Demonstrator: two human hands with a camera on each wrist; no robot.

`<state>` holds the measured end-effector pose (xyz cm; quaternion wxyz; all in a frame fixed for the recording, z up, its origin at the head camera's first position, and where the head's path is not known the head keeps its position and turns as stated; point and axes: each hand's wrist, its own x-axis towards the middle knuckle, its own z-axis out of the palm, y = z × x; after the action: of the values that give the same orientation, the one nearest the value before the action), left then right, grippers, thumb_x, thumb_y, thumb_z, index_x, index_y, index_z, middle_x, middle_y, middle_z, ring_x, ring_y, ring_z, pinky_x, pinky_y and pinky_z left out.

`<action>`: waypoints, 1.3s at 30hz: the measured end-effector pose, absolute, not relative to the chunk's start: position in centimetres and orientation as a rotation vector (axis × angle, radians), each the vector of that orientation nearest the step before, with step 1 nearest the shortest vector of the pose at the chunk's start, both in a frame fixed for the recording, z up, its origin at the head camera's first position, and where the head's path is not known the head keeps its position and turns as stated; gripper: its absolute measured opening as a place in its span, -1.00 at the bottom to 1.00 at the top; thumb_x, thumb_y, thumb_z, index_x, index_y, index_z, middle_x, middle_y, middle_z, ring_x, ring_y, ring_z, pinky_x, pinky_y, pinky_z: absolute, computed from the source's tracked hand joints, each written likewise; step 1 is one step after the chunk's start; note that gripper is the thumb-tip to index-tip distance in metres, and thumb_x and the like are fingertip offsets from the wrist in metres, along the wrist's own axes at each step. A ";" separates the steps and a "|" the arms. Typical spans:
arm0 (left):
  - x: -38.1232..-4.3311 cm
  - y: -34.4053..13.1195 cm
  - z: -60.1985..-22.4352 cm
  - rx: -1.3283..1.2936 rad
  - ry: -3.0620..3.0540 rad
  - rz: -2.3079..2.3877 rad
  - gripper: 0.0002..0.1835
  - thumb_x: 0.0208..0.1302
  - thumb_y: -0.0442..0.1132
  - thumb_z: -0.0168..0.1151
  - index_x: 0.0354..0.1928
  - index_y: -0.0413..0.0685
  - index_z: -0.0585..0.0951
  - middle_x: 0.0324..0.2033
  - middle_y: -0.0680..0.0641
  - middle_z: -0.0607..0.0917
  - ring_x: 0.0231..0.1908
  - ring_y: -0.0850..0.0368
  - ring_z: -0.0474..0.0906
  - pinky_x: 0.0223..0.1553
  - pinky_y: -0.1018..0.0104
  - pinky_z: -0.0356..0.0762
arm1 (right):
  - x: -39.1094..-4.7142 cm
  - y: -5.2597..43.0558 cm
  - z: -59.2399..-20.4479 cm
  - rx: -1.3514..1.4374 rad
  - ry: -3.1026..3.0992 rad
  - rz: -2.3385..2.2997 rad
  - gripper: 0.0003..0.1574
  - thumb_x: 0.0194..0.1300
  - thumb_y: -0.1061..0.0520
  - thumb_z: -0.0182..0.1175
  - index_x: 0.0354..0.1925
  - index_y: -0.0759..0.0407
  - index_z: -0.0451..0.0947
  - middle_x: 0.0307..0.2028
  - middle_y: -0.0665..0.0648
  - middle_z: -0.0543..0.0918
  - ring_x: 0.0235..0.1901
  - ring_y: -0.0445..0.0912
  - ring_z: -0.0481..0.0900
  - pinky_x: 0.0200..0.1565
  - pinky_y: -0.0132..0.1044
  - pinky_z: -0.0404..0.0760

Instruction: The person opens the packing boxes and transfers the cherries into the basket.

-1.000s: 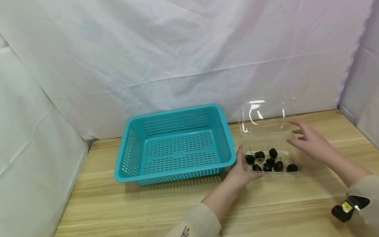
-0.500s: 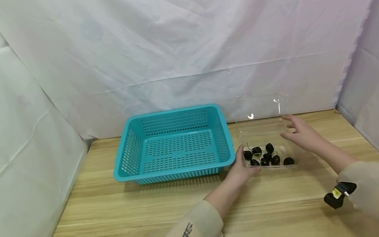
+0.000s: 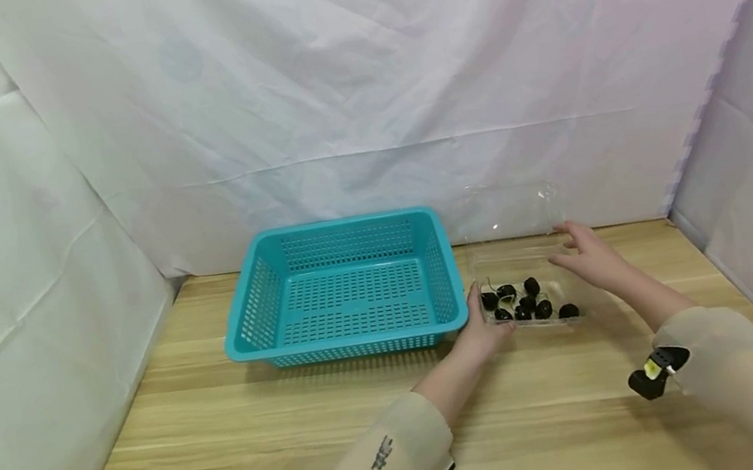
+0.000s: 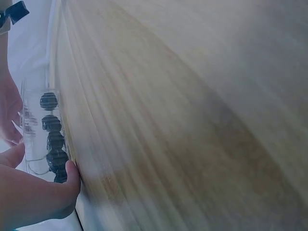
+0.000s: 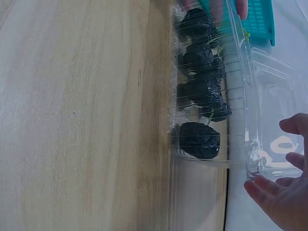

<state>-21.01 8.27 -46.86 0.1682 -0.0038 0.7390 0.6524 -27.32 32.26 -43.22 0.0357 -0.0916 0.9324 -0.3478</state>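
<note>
A clear plastic clamshell box [image 3: 550, 319] sits on the table at the right, its transparent lid [image 3: 504, 212] standing up at the back. Several dark cherries [image 3: 543, 310], some with thin stems, lie inside. My left hand [image 3: 478, 332] grips the left end of the box, thumb at the front wall. In the left wrist view, that thumb [image 4: 72, 178] presses beside the cherries. My right hand [image 3: 592, 257] is at the box's right rear corner with fingers spread; in the right wrist view its fingertips [image 5: 252, 188] are right at the hinge corner below the lid.
A turquoise perforated basket [image 3: 358, 345] stands left of the box, close to my left hand. White cloth [image 3: 351, 88] hangs behind the wooden table [image 3: 250, 459] and along both sides.
The box with the cherries has slid away from me toward the back cloth and a little left. Both hands have moved along with it, and the lid stays raised.
</note>
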 end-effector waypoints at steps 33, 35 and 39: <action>-19.0 8.5 -45.8 -0.263 2.225 1.823 0.07 0.06 -0.27 0.47 0.53 0.06 0.02 0.33 -0.29 0.35 0.21 -0.31 0.36 0.23 -0.12 0.31 | -27.4 32.2 -43.2 -0.256 2.880 -1.038 -0.07 0.47 -0.07 0.05 0.43 0.50 -0.08 0.37 0.60 -0.07 0.25 0.51 0.09 0.15 0.41 0.23; -18.9 8.4 -45.7 -0.267 2.214 1.841 0.07 0.06 -0.28 0.47 0.53 0.06 0.02 0.36 -0.27 0.31 0.26 -0.31 0.31 0.26 -0.13 0.26 | -27.2 32.1 -43.2 -0.275 2.900 -1.025 -0.10 0.46 -0.05 0.07 0.42 0.50 -0.06 0.36 0.61 -0.03 0.24 0.51 0.10 0.14 0.43 0.21; -18.8 8.3 -45.8 -0.265 2.211 1.856 0.06 0.04 -0.27 0.48 0.53 0.05 0.05 0.38 -0.27 0.28 0.28 -0.31 0.28 0.26 -0.15 0.25 | -26.7 31.9 -43.0 -0.308 2.920 -1.026 -0.14 0.44 0.03 0.10 0.41 0.51 -0.02 0.36 0.60 0.01 0.24 0.51 0.12 0.14 0.44 0.19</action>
<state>-18.81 8.32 -45.77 0.1210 -0.0909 0.7571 0.6355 -26.71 31.90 -43.02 0.0155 -0.0990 0.9387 -0.3299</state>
